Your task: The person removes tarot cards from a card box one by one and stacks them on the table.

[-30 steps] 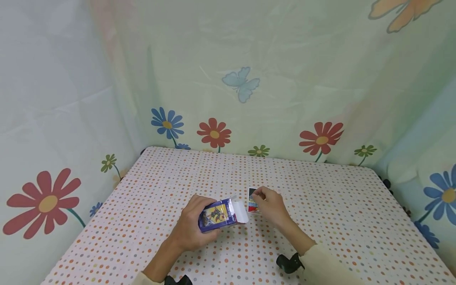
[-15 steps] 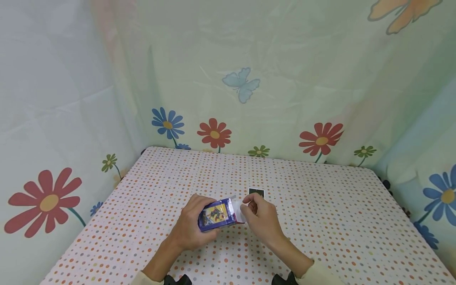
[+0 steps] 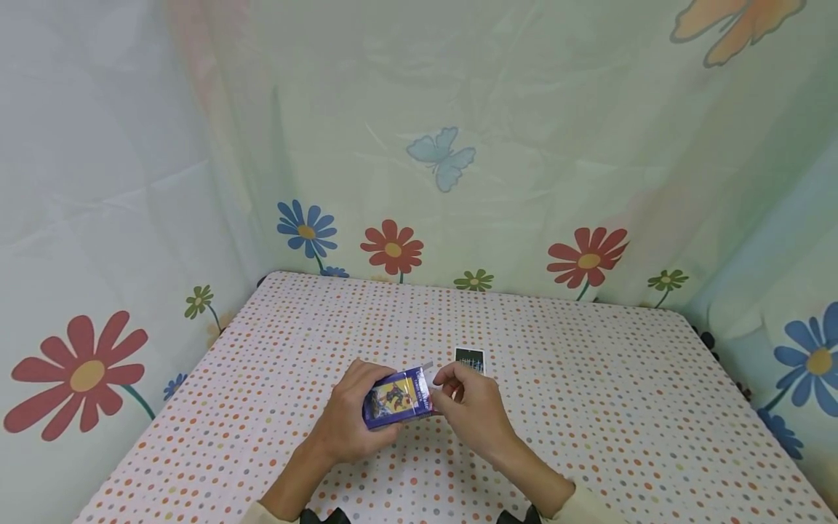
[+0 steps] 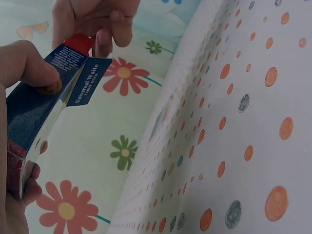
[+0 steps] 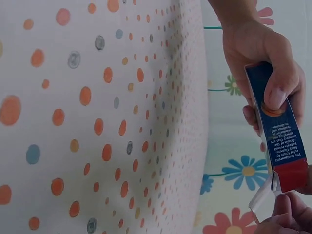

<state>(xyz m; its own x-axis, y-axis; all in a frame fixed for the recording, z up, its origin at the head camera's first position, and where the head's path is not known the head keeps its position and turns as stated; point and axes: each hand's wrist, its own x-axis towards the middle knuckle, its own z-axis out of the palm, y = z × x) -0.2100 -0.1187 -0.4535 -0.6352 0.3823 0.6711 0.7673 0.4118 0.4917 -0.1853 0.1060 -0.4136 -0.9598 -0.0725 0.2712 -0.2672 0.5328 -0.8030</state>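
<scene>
Though open-ended, tarot box (image 3: 396,397) in the left hand (image 3: 351,418), interior hidden.

Box (image 3: 395,399) sits in the left hand (image 3: 350,418), right hand (image 3: 479,416) at its three o'clock, card (image 3: 470,356) on the table (image 3: 589,378) at two, curtain (image 3: 511,145) beyond at twelve!

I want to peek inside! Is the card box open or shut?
Open: in the left wrist view, a blue flap sticks out from the box.
</scene>
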